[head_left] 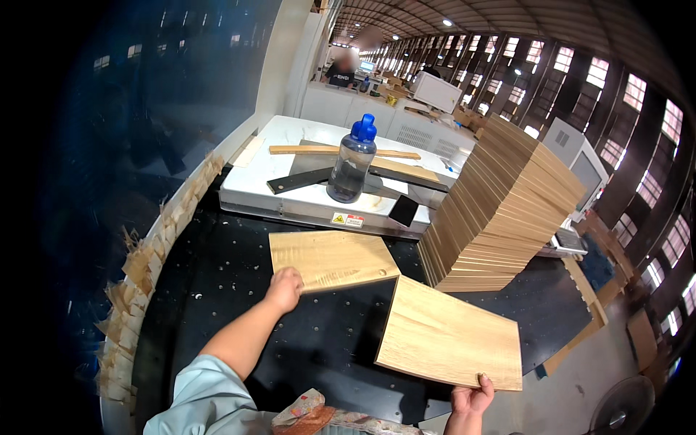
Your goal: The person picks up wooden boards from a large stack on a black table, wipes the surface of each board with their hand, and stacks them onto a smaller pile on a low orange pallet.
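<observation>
Two flat light-wood boards are in front of me, their corners meeting near the middle. My left hand (286, 288) is closed at the near-left corner of the left wooden board (330, 255), which lies near the white platform and has a small round mark by its right end. My right hand (473, 397) grips the near edge of the right wooden board (451, 333), thumb on top and fingers beneath. That board is tilted and overhangs the near side of the black table (217, 290), which is dotted with small holes.
A tall, leaning stack of boards (500, 203) stands at the right. Behind, a white platform (250, 192) carries a blue-capped water bottle (353, 163), wood strips and a black bar (299, 181). Ragged brush-like strips (156, 246) edge the left side. A person (341, 72) is far back.
</observation>
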Demonstrator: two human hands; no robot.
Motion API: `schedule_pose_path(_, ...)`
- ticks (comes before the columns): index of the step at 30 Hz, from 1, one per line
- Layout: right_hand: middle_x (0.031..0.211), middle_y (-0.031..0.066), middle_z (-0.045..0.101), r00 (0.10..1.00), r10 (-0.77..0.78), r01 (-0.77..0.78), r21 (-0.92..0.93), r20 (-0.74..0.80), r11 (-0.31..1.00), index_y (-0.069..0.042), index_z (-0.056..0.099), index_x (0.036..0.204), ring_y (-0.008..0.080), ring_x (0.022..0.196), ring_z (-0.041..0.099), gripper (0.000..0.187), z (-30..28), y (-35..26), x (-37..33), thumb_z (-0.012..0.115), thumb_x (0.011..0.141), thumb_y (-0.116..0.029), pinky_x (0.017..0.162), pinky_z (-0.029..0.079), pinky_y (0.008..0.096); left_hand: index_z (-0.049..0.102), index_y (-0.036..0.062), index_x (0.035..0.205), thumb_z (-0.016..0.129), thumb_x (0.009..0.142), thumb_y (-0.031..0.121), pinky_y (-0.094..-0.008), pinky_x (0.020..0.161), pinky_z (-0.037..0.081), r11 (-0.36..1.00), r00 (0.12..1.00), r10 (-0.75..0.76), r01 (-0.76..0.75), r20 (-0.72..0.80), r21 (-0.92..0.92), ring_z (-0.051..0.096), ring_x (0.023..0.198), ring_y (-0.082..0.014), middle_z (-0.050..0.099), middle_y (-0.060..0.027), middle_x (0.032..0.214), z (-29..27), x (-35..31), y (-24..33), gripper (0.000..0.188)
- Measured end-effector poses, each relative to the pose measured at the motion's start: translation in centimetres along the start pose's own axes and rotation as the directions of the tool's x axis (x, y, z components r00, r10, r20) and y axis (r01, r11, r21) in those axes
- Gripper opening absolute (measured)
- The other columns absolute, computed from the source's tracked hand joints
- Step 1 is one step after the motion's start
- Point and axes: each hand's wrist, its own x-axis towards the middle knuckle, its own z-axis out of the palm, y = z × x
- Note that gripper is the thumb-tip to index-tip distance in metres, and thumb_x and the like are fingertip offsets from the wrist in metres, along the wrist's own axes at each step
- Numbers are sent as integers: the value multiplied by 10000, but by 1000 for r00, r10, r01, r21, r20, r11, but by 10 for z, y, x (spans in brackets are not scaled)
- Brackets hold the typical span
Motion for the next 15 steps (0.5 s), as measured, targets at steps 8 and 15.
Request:
schedule_pose_path(8,1271,143,501,992,108,-111,45,61,993,2,402,1283,305,1187,470,570,40,33,6,550,734,-43,1026,366,482,592,70,743,625,741,54,-439,988,350,992,993,43,-30,108,-125,427,1205,-365,583,-103,1131,-92,-112,44,36)
schedule_pose_path(15,1261,146,507,890,428,-434,7,156,901,-21,433,1263,337,1178,473,485,86,103,19,548,792,-60,999,379,516,632,87,767,648,699,59,-429,989,357,981,982,37,0,185,-196,441,1220,-310,602,-52,1121,-153,-240,92,75)
